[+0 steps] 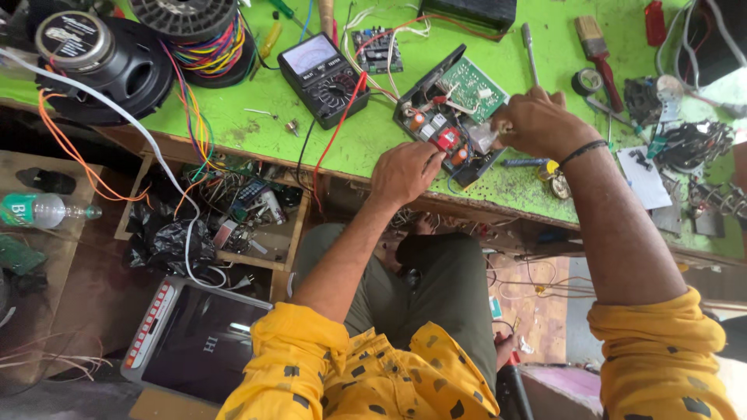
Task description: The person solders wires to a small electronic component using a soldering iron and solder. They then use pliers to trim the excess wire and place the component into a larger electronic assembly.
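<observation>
Hands at the opened black electronics unit [450, 117] on the green bench [257, 128]: left hand [405, 173] rests curled on its near edge, right hand [537, 120] pinches something small at its right end, item indistinct. Casing open, circuit board [469, 87] tilted up, wiring exposed; reassembly outstanding. Analogue multimeter [324, 78] lies nearby, left.

An electronics repair workshop. The green-painted bench [257, 124], scuffed and spotted, carries an analogue multimeter with red and black leads [323, 78], an opened black casing holding a green circuit board [447, 113], a smaller bare circuit board [376, 48], a black loudspeaker [109, 66], a spool of many-coloured wire [204, 35], a wooden-handled brush [597, 43] and a roll of black tape [587, 81]. Below the bench, an open wooden drawer [233, 214] is crammed with loose wires and salvaged parts.
</observation>
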Action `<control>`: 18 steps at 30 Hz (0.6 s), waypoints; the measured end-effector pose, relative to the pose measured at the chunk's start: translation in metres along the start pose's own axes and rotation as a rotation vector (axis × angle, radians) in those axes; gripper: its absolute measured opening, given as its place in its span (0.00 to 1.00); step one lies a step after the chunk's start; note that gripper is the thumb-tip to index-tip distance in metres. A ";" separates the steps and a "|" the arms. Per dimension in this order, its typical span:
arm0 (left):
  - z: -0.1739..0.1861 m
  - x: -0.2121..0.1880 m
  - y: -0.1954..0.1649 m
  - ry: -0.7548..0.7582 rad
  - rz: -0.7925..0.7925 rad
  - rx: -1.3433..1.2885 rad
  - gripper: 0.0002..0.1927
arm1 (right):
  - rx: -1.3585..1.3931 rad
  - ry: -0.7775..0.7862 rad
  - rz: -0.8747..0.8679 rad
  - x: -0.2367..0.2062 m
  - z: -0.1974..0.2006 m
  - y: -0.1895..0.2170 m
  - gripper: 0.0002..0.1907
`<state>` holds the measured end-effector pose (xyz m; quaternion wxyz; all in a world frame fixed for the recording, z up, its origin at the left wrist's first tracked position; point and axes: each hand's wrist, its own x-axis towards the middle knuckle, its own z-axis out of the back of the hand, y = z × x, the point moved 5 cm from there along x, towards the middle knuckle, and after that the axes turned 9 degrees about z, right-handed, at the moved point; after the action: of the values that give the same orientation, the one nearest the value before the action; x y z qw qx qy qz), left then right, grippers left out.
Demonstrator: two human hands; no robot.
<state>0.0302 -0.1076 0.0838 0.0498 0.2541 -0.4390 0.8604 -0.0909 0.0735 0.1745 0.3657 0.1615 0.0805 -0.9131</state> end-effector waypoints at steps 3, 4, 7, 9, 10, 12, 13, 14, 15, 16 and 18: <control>0.005 -0.001 -0.001 0.015 0.013 0.010 0.08 | -0.074 -0.084 0.115 -0.005 0.007 0.000 0.06; 0.007 -0.001 -0.002 0.011 0.011 0.009 0.08 | 0.044 -0.131 0.163 -0.006 0.009 -0.001 0.08; 0.011 -0.003 -0.002 0.020 0.019 -0.001 0.08 | 0.302 -0.238 0.180 -0.013 0.006 -0.012 0.14; 0.012 -0.004 -0.001 0.035 0.044 -0.014 0.09 | 0.326 -0.264 0.041 -0.018 -0.002 -0.022 0.16; 0.012 -0.003 0.000 0.027 0.033 -0.012 0.09 | 0.339 -0.264 0.035 -0.020 -0.004 -0.022 0.17; 0.013 -0.005 -0.001 0.016 0.023 -0.006 0.09 | 0.369 -0.255 0.027 -0.024 -0.008 -0.019 0.19; 0.013 -0.006 -0.001 0.006 0.013 -0.012 0.09 | 0.325 -0.295 0.082 -0.025 -0.006 -0.012 0.20; 0.013 -0.005 -0.002 -0.004 -0.003 -0.019 0.08 | 0.280 -0.341 0.134 -0.026 -0.003 -0.006 0.21; 0.013 -0.004 -0.004 -0.015 -0.018 -0.027 0.08 | 0.233 -0.385 0.186 -0.028 0.002 0.001 0.22; 0.012 -0.003 -0.004 -0.004 -0.009 -0.016 0.08 | 0.162 -0.295 0.107 -0.027 0.000 0.003 0.26; 0.011 -0.002 -0.003 0.014 0.012 0.009 0.09 | 0.022 -0.118 -0.048 -0.021 -0.007 0.007 0.35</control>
<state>0.0374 -0.1136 0.0905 0.0467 0.2455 -0.4361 0.8645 -0.0698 0.0839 0.1756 0.3461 0.1092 0.0528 -0.9303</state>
